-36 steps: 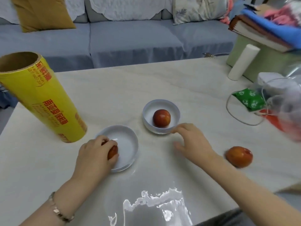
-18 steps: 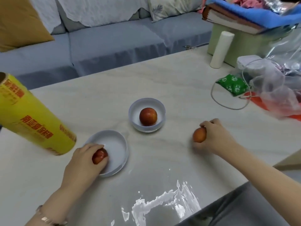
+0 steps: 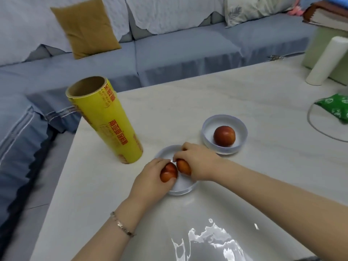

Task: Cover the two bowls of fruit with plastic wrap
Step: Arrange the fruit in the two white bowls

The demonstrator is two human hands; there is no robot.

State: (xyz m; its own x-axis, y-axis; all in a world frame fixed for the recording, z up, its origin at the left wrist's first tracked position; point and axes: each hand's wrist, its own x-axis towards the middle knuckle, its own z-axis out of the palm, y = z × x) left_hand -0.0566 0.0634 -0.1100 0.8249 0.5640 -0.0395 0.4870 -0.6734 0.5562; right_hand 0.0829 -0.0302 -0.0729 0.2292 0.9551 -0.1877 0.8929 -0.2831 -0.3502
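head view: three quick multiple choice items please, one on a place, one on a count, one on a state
1. Where does the wrap roll stand?
A. left of the near bowl
B. inside a bowl
C. on the sofa

2. How many fruits show?
A. two
B. three
C. five

3. The far bowl is
A. covered with wrap
B. uncovered, holding one fruit
C. upside down

1 A: the roll stands upright on the table beside that bowl.
2 B: the far fruit, the left fruit gripped by the left hand, and the right fruit gripped by the right hand, both at the near bowl.
3 B: its rim is bare, with nothing stretched over it.
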